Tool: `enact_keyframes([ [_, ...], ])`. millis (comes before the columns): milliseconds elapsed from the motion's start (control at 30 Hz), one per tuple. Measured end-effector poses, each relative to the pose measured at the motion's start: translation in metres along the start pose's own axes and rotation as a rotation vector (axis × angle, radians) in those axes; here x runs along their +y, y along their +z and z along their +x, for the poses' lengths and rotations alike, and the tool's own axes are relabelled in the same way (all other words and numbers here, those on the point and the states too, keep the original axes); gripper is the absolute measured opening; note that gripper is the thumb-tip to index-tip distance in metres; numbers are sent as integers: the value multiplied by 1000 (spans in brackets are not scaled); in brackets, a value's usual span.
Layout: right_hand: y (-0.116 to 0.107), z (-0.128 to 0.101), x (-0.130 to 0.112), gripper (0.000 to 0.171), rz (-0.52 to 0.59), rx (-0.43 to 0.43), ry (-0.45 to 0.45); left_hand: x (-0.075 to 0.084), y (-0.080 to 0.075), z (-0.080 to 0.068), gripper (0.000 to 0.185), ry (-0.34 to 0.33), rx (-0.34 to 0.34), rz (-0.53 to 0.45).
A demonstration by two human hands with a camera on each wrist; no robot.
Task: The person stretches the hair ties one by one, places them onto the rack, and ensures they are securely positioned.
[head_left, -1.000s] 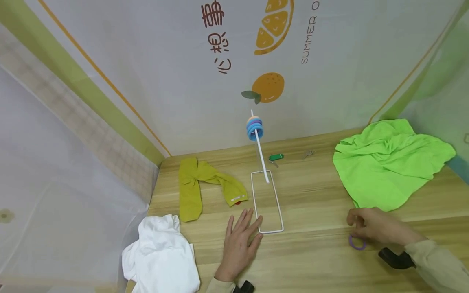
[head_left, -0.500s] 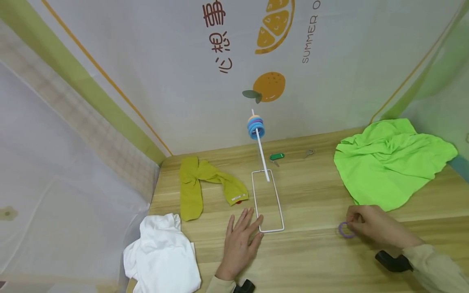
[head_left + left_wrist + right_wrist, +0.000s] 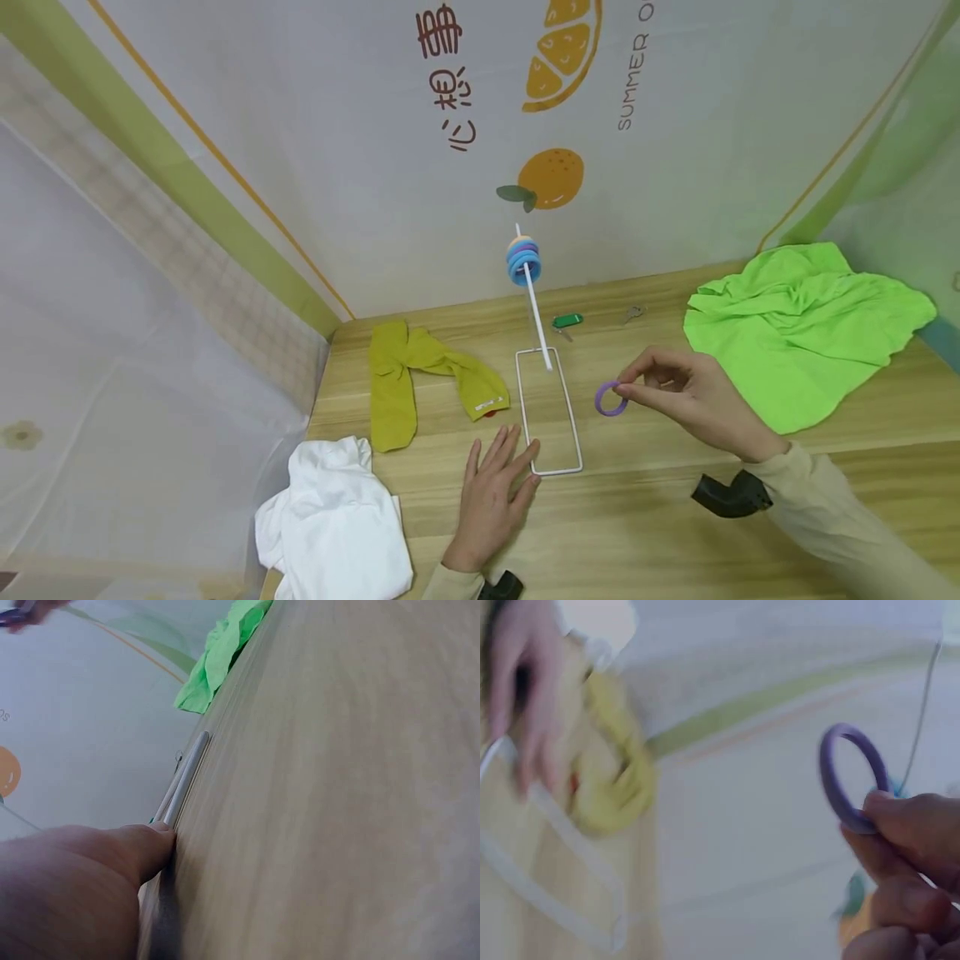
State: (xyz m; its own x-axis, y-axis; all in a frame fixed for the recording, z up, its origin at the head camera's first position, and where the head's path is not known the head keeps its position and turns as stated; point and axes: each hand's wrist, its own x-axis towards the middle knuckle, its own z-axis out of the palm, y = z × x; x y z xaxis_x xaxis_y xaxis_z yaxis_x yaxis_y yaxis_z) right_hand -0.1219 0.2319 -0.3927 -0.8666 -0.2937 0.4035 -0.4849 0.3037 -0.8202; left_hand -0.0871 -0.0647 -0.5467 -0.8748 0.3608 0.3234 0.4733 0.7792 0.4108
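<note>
Right hand [image 3: 690, 396] pinches purple ring [image 3: 611, 398]; left hand [image 3: 491, 500] steadies white stand [image 3: 551, 417].

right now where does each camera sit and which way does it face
Head: worn on the head, looks forward and down at the table, the stand, both hands and sleeves.
Left wrist: low along the tabletop; shows the left hand flat against the stand's frame.
Right wrist: faces past the right hand, which pinches the purple ring; blurred.
Shared: the head and right wrist views both show the ring, the stand and the left hand.
</note>
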Motion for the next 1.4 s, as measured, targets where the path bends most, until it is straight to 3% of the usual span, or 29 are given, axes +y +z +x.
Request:
enact_keyframes([
  [167,13,20,-34,29,284,9,-289,-1,-1,-1,44,12,12,11],
  [300,23,30,-54,24,366,30,-416,-1,-2,-1,44,17,18,7],
  [433,31,37,-62,25,330,76,-367,0,-2,-1,44,16,17,2],
  [567,34,39,-64,27,206,112,-235,0,-1,-2,44,18,25,7],
  [667,35,40,-62,26,134,128,-189,1,0,-3,44,17,31,3],
  [867,35,42,-54,25,106,138,-198,2,-1,-2,43,9,26,-6],
  [1400,40,44,-43,25,204,163,-214,2,-1,-1,43,2,9,-7],
])
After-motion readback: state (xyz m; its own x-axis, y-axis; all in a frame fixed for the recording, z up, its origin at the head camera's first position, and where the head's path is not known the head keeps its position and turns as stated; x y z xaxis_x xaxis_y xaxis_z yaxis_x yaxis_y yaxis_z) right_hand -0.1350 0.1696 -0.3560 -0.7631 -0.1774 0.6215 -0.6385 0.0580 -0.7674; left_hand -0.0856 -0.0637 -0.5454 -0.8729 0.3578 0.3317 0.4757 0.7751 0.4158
